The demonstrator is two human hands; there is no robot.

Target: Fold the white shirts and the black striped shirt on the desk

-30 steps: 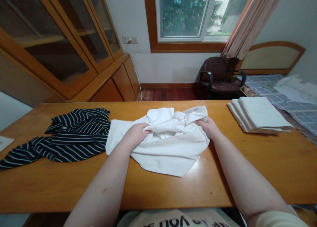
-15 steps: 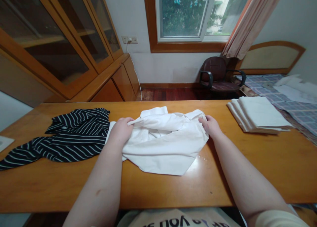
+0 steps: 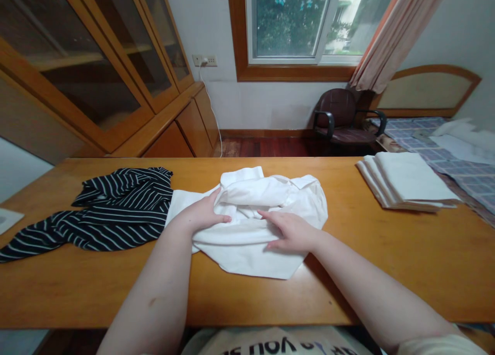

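Observation:
A crumpled white garment (image 3: 247, 257), which looks like a shirt, lies in front of me on the wooden table (image 3: 116, 288). Over its left part rests my left hand (image 3: 203, 210), thumb and fingers apart. My right hand (image 3: 290, 231) lies on the middle of the cloth with its fingers spread and pointing left. Both hands touch the fabric without gripping it. Left of the white cloth, and touching it, is a black garment with white stripes (image 3: 124, 215), one part stretched out toward the table's left edge.
A stack of folded white cloths (image 3: 410, 179) sits at the table's right. Beyond the table stand a brown armchair (image 3: 340, 115) and a bed with a checked cover (image 3: 472, 174). A glass-fronted wooden cabinet (image 3: 135, 107) is at the left, and a flat white item (image 3: 10, 220) lies at the left edge.
Both hands have let go of the white garment's edges. My right hand has moved left onto its middle, and my left hand has shifted slightly right. The garment's upper edge has settled.

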